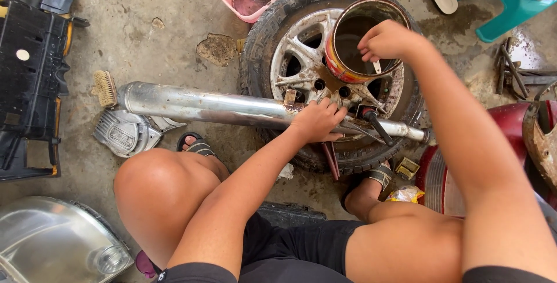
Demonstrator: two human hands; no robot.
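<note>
A wheel (325,74) lies on the stained concrete floor (162,45). The left hand (316,122) grips the exhaust pipe (203,106) across it. The right hand (386,40) holds a small tool closed inside the can (348,65) on it.

The person wears black shorts (301,248) and dark strapped sandals (197,145) with grey bands on both feet. Both arms are bare from shoulder to hands (316,122), with no gloves, rings or watch.
</note>
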